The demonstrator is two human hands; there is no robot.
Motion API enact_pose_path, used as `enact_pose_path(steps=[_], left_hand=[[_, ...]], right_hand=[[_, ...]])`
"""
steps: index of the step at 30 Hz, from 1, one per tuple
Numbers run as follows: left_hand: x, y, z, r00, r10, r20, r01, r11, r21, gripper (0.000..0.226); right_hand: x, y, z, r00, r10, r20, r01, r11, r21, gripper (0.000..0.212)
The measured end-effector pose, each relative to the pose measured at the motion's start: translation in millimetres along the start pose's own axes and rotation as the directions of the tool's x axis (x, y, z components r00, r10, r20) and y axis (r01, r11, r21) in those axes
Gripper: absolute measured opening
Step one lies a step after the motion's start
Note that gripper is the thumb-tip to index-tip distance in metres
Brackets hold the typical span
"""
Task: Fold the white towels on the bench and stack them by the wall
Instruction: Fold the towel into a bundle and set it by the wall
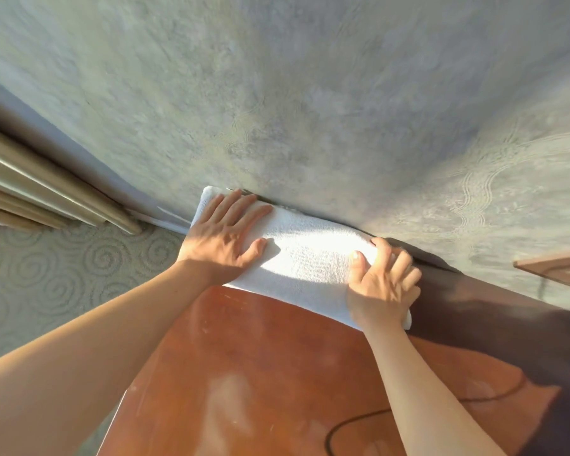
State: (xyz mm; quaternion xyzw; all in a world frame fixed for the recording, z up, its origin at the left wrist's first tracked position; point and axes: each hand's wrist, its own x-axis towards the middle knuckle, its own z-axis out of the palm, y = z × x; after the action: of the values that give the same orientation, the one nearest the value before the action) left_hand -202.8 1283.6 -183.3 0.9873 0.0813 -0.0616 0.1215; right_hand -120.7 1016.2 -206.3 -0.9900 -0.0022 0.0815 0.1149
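Note:
A folded white towel [306, 255] lies along the far edge of the reddish-brown wooden bench [260, 373], right against the grey-blue textured wall [310, 93]. My left hand [224, 238] lies flat on the towel's left end with its fingers straight and spread. My right hand [382, 284] is on the towel's right end, its fingers curled over the towel's far edge and the thumb on top. I cannot tell whether more towels lie under this one.
A thin black cable [352, 422] loops across the bench near its front. Patterned pale carpet [46, 274] lies to the left, with beige curtain folds [40, 192] beside the wall. A small wooden fixture [560, 268] juts from the wall at right.

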Motion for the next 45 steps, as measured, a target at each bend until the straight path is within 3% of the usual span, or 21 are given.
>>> enact_pose_path(steps=[3,6,8,9,11,13,14,21,25,27,29,31,36,39,41,45], left_hand=[[0.5,1.2,1.8,1.000,-0.020,-0.014,0.021,1.000,0.015,0.070],[-6.4,8.5,1.4,0.999,-0.024,-0.022,0.025,0.998,0.059,0.061],[-12.9,23.5,4.4,1.000,0.012,-0.014,-0.012,1.000,-0.021,0.058],[-15.2,32.2,7.6,1.000,0.023,0.000,-0.023,0.999,-0.046,0.059],[-16.6,46.2,15.6,1.000,-0.013,0.021,0.014,0.999,-0.032,0.064],[-10.5,49.0,19.7,0.998,-0.051,0.021,0.051,0.999,0.005,0.069],[-7.5,47.0,20.2,0.998,-0.050,0.027,0.050,0.999,0.017,0.070],[-0.3,37.5,21.1,0.997,0.012,0.079,-0.013,1.000,0.010,0.076],[-3.0,43.3,18.1,0.996,-0.023,0.088,0.018,0.999,0.050,0.074],[-8.5,50.8,15.6,0.997,-0.025,0.070,0.022,0.999,0.050,0.073],[-15.8,54.3,14.7,0.999,0.026,0.047,-0.028,0.999,0.037,0.069],[-22.2,42.7,12.9,0.996,0.086,0.030,-0.088,0.995,0.057,0.069],[-22.8,-18.3,4.5,0.999,-0.051,0.010,0.050,0.995,0.087,0.079],[-19.4,-14.3,6.3,0.994,-0.101,0.046,0.096,0.990,0.103,0.082],[-20.4,-1.9,2.5,0.991,-0.109,0.072,0.099,0.988,0.122,0.083],[-29.7,28.1,-16.8,0.992,-0.024,0.121,0.009,0.993,0.118,0.075]], right_hand=[[2.6,-5.9,-4.7,0.998,-0.051,-0.032,0.048,0.994,-0.097,0.047],[-2.7,-11.2,-15.6,1.000,-0.012,0.022,0.016,0.983,-0.185,0.050],[-12.8,-16.6,-20.4,1.000,0.001,0.016,0.002,0.987,-0.161,0.051],[-20.3,-22.1,-21.7,0.999,-0.042,-0.012,0.040,0.990,-0.137,0.052],[-34.7,-36.9,-20.0,0.966,-0.255,-0.040,0.251,0.964,-0.088,0.053],[-41.6,-46.4,-12.7,0.887,-0.458,0.056,0.462,0.881,-0.099,0.056],[-40.2,-45.5,-8.8,0.864,-0.492,0.107,0.502,0.859,-0.100,0.058],[-9.3,24.2,-9.8,0.939,-0.328,0.106,0.337,0.938,-0.081,0.062],[-16.7,12.2,-15.1,0.965,-0.238,0.115,0.253,0.957,-0.144,0.063],[-33.5,-6.3,-16.2,0.951,-0.294,0.093,0.304,0.945,-0.123,0.063],[-49.9,-16.1,-10.4,0.879,-0.450,0.159,0.467,0.880,-0.090,0.061],[-48.5,-10.8,-7.6,0.846,-0.491,0.206,0.516,0.852,-0.088,0.061],[-30.4,24.7,-13.8,0.933,-0.312,0.177,0.334,0.936,-0.111,0.069],[-27.6,23.8,-21.6,0.942,-0.230,0.244,0.264,0.957,-0.118,0.068],[-29.1,15.8,-31.0,0.931,-0.226,0.285,0.270,0.954,-0.127,0.067],[-47.4,13.0,-67.1,0.928,-0.300,0.222,0.319,0.946,-0.056,0.063]])
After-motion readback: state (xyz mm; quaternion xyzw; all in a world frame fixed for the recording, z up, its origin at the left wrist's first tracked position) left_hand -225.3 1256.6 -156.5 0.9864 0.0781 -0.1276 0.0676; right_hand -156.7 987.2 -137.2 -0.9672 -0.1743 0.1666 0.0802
